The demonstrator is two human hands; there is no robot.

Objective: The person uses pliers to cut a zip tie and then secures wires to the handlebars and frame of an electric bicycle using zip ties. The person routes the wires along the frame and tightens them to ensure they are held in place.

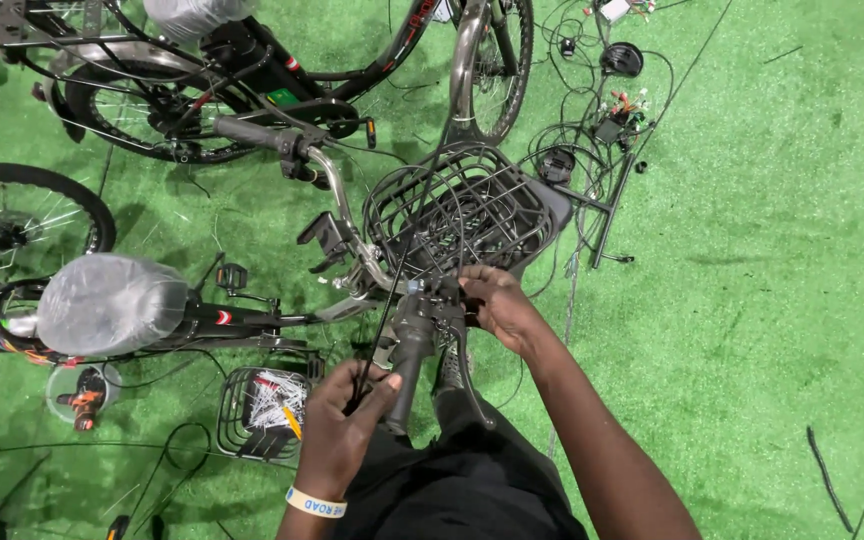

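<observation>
Centre frame, your left hand grips the black handlebar grip to steady it, while your right hand pinches the brake lever clamp beside the wire basket.

A single head-worn camera looks steeply down from close above the bicycle's handlebar and wire front basket, with green artificial turf filling the frame's right side.
</observation>
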